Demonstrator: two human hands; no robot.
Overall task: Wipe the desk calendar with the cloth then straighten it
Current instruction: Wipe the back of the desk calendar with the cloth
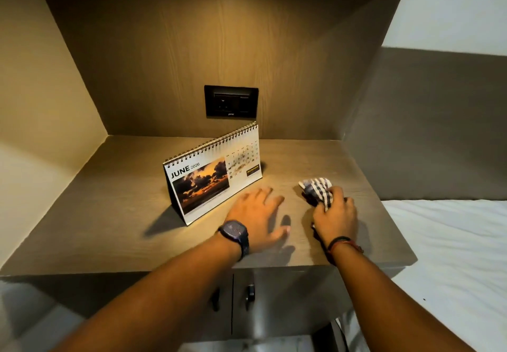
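A person's right hand (335, 211) clutches a bunched checked cloth (318, 190) on the wooden surface (115, 214), ready to wipe, while the open left hand (258, 214) reaches, likely as a brace, toward the skewed desk calendar (212, 174) standing just beside it.

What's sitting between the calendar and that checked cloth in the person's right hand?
Only the open left hand, low over the bare wooden desk, comes between the desk calendar and the cloth bunched in the right hand, in the head view.
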